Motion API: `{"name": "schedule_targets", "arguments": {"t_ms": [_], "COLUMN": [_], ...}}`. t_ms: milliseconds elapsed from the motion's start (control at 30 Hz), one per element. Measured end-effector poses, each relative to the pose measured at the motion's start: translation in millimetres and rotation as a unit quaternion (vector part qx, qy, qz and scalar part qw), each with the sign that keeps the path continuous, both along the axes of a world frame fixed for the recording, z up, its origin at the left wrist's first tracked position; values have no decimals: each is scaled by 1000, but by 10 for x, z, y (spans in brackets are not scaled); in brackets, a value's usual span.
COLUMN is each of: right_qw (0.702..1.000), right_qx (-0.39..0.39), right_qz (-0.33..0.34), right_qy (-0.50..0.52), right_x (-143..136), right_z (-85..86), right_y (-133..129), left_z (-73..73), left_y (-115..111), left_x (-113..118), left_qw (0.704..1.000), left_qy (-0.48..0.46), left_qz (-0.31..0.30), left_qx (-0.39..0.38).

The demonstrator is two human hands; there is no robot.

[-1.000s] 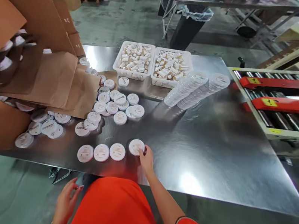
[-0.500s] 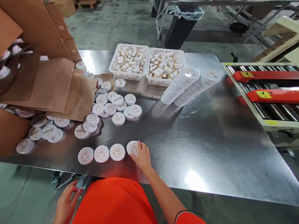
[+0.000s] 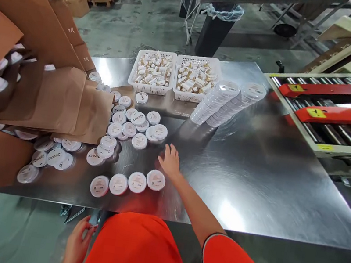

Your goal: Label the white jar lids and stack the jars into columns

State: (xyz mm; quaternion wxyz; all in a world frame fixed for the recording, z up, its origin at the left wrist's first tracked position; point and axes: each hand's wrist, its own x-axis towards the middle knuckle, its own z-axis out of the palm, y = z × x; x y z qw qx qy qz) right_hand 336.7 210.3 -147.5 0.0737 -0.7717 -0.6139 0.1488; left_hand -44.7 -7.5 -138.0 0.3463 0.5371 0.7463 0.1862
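Note:
My right hand [image 3: 170, 161] hovers above the steel table with its fingers spread and nothing in it. Just below it, a row of several round white labelled containers lies along the front edge; the rightmost container [image 3: 156, 180] is nearest the hand. Ahead and to its left is a loose cluster of similar containers, including a lettered container [image 3: 138, 118], some overlapping. My left hand [image 3: 77, 240] hangs low beside my body, below the table edge. Its fingers are closed in a pinch around something small I cannot make out.
Two white baskets [image 3: 150, 89] [image 3: 190, 97] of small capped bottles stand at the back. Right of them lean tall stacks of clear plastic pieces [image 3: 215, 104]. A cardboard box [image 3: 38, 101] spills containers at the left. A roller conveyor [image 3: 328, 131] adjoins the right side.
My right hand has let go of the rightmost container and moved up and forward over the table. That container now sits beside the others in the row. My left hand stays low.

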Motion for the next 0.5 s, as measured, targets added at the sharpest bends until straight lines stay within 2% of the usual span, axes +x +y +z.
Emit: {"name": "schedule_targets", "arguments": {"t_ms": [167,267,367,433,500], "right_qw": [1000,999,999,998,996], "right_qx": [-4,-24,0,43,63], "right_qz": [-19,-24,-12,-10,4], "right_qy": [11,40,49,53,69], "right_x": [20,7,142,331,545], "right_z": [99,73,10,-55,-138], "right_y": [989,1259,1156,868,440], "left_z": [-36,-25,46,109,167], "left_y": [40,62,65,56,50], "left_x": [-7,6,11,9,6], "left_qw": [1000,1000,1000,999,999], "left_qy": [4,9,7,8,8], "left_qz": [7,11,23,33,37], "left_qx": [10,17,3,-3,-5]}}
